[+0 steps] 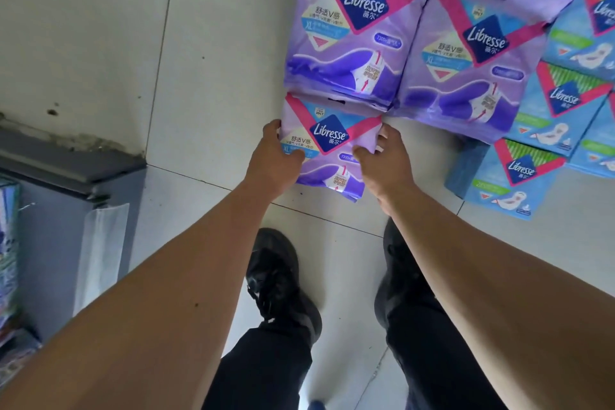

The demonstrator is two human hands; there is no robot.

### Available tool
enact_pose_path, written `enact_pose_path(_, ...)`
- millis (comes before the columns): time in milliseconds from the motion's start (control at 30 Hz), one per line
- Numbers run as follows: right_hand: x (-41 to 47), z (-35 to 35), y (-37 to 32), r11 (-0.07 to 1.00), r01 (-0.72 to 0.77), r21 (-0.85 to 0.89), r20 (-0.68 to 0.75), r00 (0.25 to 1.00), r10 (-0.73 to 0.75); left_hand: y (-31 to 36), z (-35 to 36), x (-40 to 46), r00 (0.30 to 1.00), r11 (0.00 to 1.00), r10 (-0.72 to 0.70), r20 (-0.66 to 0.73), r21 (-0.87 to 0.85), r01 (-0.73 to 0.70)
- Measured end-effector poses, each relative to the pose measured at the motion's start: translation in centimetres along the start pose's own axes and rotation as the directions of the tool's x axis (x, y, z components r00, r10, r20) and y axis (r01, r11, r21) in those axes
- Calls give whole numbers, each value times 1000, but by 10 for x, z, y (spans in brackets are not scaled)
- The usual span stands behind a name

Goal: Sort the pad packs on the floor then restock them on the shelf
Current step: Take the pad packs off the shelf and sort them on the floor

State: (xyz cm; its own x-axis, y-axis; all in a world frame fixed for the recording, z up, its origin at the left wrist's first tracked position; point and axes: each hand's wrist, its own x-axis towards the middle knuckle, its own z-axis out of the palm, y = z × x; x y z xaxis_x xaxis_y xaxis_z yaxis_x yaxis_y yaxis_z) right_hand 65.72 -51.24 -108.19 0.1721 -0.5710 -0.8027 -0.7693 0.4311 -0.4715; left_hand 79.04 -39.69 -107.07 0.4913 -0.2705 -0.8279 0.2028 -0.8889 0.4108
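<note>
A purple Libresse pad pack [329, 140] sits low over the floor tiles, held from both sides. My left hand [274, 160] grips its left edge, thumb across the front. My right hand [386, 160] grips its right edge the same way. Just beyond it lie two stacks of purple packs, one [352, 33] on the left and one [466, 70] on the right. Several blue Libresse packs [562, 103] lie to the right of them, with another blue pack [512, 176] nearest me.
The grey base of a shelf unit [66, 210] stands at the left, with coloured packages [8, 260] on its edge. My two black shoes [283, 280] stand on the pale tiled floor [206, 93] below the held pack.
</note>
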Motion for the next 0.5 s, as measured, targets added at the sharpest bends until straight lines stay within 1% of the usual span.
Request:
enact_pose_path(100,1,-1,1,1000,-10,7,8,1000,10,0,1,0,1000,1000,5,8,-6,-5)
enact_pose_path(200,2,-3,-2,999,-23,-37,19,1000,24,1,2,-3,1000,1000,14,18,18,-15)
enact_pose_path(267,-2,-7,-8,993,-27,-113,24,999,30,2,1,-10,1000,999,24,11,35,-24)
enact_pose_path(333,-13,-13,-18,963,-11,-271,21,1000,18,5,-4,-21,999,998,25,-21,52,-24)
enact_pose_path(367,-22,-16,-24,932,20,-361,18,1000,-14,8,-8,-29,999,997,22,-44,70,-19)
enact_pose_path(433,-46,-25,-36,848,141,-511,36,989,-143,17,-20,-49,994,989,47,-102,145,-32)
enact_pose_path(500,-75,-33,-51,729,290,-620,107,952,-287,28,-36,-75,979,960,126,-163,269,-78)
